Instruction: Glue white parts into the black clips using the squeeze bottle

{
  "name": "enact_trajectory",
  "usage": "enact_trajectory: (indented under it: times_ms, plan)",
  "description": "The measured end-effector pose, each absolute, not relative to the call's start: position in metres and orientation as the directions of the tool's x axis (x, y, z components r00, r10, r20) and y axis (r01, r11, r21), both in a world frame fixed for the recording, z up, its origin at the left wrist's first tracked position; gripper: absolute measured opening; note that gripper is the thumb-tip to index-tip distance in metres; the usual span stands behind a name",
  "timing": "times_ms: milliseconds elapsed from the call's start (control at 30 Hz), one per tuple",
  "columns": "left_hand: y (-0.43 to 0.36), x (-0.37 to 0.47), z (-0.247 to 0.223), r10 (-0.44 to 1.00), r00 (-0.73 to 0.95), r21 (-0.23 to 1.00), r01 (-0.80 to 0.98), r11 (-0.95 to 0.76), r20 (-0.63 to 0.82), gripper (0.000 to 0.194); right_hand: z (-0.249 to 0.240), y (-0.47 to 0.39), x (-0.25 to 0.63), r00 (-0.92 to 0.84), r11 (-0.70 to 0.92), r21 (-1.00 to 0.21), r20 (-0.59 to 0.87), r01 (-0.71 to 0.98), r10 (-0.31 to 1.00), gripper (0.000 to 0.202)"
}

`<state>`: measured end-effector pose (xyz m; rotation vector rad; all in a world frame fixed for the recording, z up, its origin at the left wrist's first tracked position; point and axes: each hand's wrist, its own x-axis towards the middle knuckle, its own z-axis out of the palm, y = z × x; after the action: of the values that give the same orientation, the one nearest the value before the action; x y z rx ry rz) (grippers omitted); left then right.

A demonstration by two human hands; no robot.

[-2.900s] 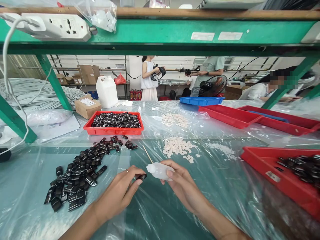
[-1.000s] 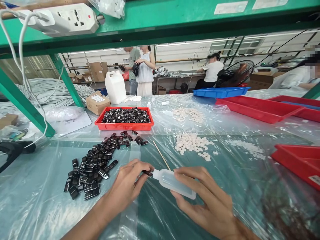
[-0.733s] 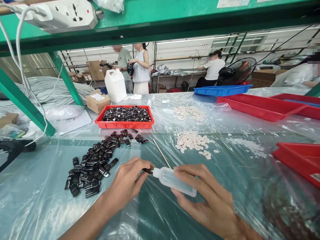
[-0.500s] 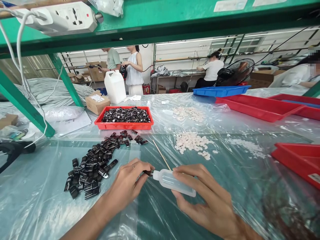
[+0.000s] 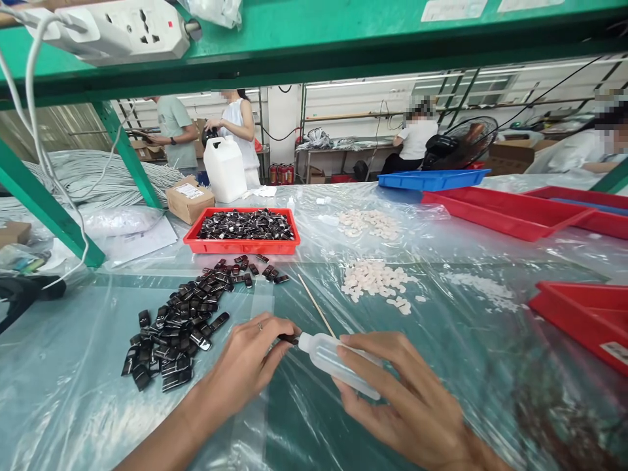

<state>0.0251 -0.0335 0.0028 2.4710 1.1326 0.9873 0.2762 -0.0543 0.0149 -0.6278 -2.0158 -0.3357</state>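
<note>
My left hand (image 5: 245, 363) pinches a small black part (image 5: 289, 339) between thumb and fingers, low over the plastic-covered table. My right hand (image 5: 402, 399) grips a small translucent squeeze bottle (image 5: 338, 363), lying nearly flat with its nozzle touching the black part. A thin wooden stick (image 5: 316, 305) lies just behind the bottle. A loose heap of black parts (image 5: 186, 314) spreads to the left of my left hand. A cluster of small white parts (image 5: 375, 278) lies beyond my right hand.
A red tray of black parts (image 5: 243, 232) stands behind the heap, with a white jug (image 5: 224, 169) and a cardboard box (image 5: 189, 198) behind it. Red trays (image 5: 495, 212) and a blue one (image 5: 432, 178) sit at the right. A green shelf frame (image 5: 49, 209) stands left. Other people work beyond.
Both hands hold the same pose, nozzle against the black part; the bottle has tipped flatter since the earliest frame. My view shifted slightly. The two standing people in the background moved left.
</note>
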Motion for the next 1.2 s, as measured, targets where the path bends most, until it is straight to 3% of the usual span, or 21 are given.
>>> enact_trajectory:
  times_ms: [167,933,1100,1200]
  plan:
    - [-0.033,0.026,0.002,0.74,0.482,0.478,0.566,-0.672,0.469,0.017,0.014,-0.055,0.278,-0.39,0.838,-0.057,0.866,0.543,0.312,0.039]
    - [-0.032,0.026,0.001,0.724,0.491,0.475,0.548,-0.689,0.485,0.02,0.017,-0.058,0.276,-0.435,0.826,-0.018,0.844,0.564,0.315,0.044]
    - [-0.034,0.025,0.0,0.78,0.446,0.542,0.56,-0.626,0.44,0.018,0.021,-0.056,0.277,-0.319,0.825,-0.114,0.886,0.554,0.336,0.044]
    - [-0.036,0.025,0.001,0.816,0.401,0.587,0.567,-0.578,0.416,0.014,0.024,-0.053,0.281,-0.206,0.811,-0.283,0.876,0.512,0.436,0.038]
